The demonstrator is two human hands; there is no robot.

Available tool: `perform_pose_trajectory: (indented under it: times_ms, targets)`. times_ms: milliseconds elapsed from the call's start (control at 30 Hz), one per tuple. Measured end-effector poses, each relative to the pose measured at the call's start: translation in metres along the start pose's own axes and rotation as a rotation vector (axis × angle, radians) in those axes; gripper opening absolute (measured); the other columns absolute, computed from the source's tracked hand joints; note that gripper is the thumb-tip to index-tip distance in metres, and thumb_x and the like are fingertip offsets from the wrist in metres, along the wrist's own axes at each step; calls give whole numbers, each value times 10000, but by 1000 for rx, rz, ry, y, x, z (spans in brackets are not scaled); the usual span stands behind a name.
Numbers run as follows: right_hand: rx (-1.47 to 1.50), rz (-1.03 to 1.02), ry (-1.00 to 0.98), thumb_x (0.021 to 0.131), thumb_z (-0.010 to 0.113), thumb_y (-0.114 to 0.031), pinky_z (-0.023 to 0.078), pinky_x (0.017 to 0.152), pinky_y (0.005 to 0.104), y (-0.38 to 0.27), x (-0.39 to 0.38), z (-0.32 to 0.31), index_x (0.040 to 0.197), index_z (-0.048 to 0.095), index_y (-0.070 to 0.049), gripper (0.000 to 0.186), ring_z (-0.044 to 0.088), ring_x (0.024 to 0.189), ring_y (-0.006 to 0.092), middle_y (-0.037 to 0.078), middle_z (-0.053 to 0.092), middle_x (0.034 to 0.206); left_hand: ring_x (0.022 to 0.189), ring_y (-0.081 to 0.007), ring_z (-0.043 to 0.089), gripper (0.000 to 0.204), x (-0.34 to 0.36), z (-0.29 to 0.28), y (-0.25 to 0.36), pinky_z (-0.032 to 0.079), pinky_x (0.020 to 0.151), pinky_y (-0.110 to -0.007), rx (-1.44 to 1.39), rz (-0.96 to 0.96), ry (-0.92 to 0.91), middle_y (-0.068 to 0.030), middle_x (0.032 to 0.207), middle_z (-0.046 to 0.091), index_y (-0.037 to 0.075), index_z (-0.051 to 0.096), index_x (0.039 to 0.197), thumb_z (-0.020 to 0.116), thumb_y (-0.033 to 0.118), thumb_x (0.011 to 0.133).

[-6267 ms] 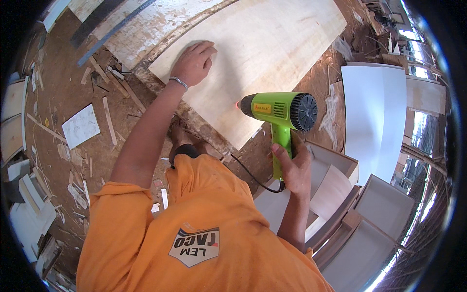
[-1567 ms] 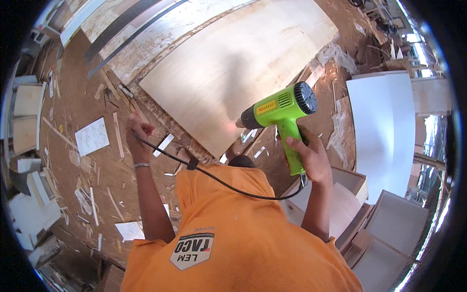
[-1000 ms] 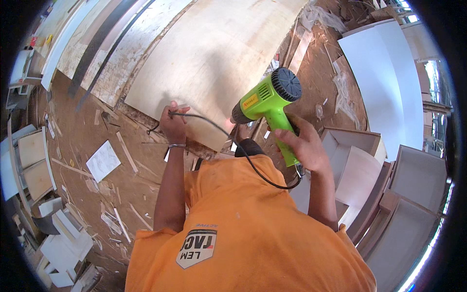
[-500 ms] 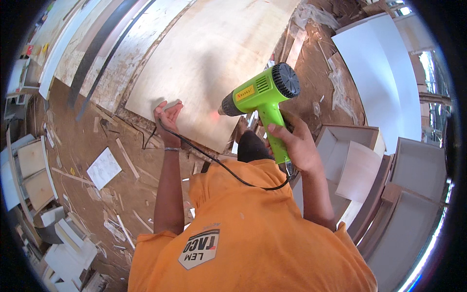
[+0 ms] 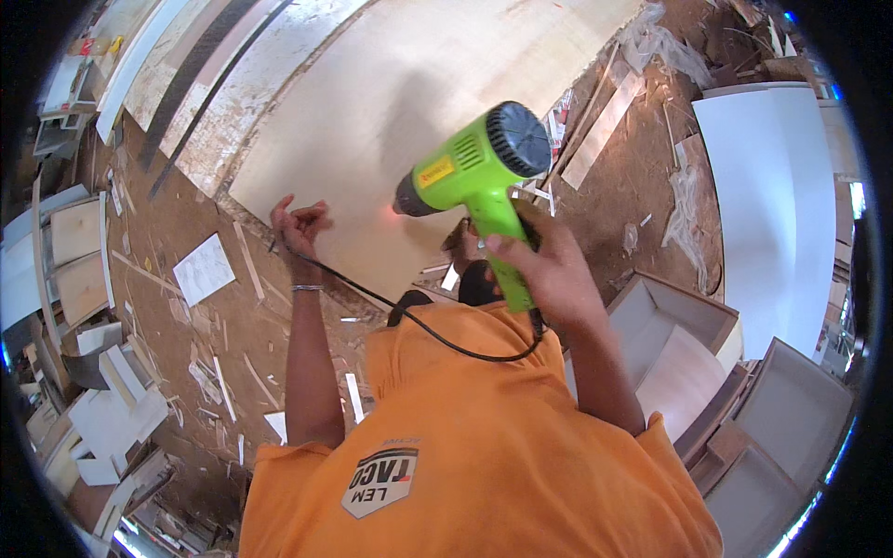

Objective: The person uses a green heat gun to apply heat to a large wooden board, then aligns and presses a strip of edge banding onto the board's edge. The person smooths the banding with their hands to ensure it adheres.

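Note:
My right hand (image 5: 544,265) grips the handle of a green heat gun (image 5: 484,172), held over a pale plywood sheet (image 5: 326,130) with its nozzle pointing left. The nozzle's tip glows red. The gun's black cord (image 5: 437,344) runs from the handle's base across my orange shirt to my left hand (image 5: 302,228), whose half-curled fingers hold it near the sheet's near left corner. Part of a bare foot (image 5: 456,244) shows below the gun, beside the sheet's edge.
Weathered boards with dark strips (image 5: 223,93) lie behind the sheet. The dirt floor (image 5: 177,344) carries scattered offcuts and a white square tile (image 5: 203,268). Large white panels (image 5: 753,223) and open wooden boxes (image 5: 674,316) are at the right, crumpled plastic (image 5: 665,46) at the upper right, stacked pieces at the left.
My left hand, earlier spread on the sheet, came down onto the cord and has since shifted slightly left. Over the last second the heat gun rose and moved left.

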State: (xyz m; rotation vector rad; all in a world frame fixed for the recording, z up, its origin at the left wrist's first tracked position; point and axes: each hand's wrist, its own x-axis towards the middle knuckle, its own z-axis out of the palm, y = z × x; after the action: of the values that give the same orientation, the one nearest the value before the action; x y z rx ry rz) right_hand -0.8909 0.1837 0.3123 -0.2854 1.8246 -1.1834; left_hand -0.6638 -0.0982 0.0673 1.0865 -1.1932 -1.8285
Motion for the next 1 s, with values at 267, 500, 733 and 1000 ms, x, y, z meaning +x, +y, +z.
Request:
perform_pose_trajectory:
  times_ms: [267, 500, 733, 1000]
  targets:
    - [-50, -59, -172, 935, 715, -318, 557, 920, 395, -1, 37, -42, 1423, 562, 36, 622, 713, 1006, 251, 209, 719, 1138, 1145, -296, 680, 594, -33, 45, -18, 540, 1041, -442, 150, 189, 217, -207, 1156, 698, 45, 420, 1466, 410, 527, 1120]
    - [-161, -127, -174, 930, 723, -297, 547, 943, 401, -21, 30, -54, 1416, 550, 72, 634, 712, 1028, 270, 221, 721, 1133, 1150, -288, 666, 495, -47, 56, -14, 522, 1068, -451, 247, 223, 229, -199, 1232, 658, 41, 433, 1455, 385, 429, 1151]
    - [-45, -100, -63, 951, 707, -224, 579, 833, 369, 1, 26, -52, 1396, 566, 61, 547, 716, 928, 226, 152, 715, 1076, 1169, -289, 659, 530, -39, 49, -17, 529, 1055, -455, -27, 144, 205, -195, 1187, 681, 34, 428, 1458, 373, 459, 1146]
    - [-39, -97, -70, 976, 681, -174, 573, 690, 322, -26, 3, -29, 1334, 593, 35, 424, 693, 802, 162, 88, 690, 993, 1224, -307, 646, 590, -49, 54, -8, 537, 1051, -434, 66, 212, 185, -211, 1189, 685, 25, 414, 1451, 361, 519, 1133]
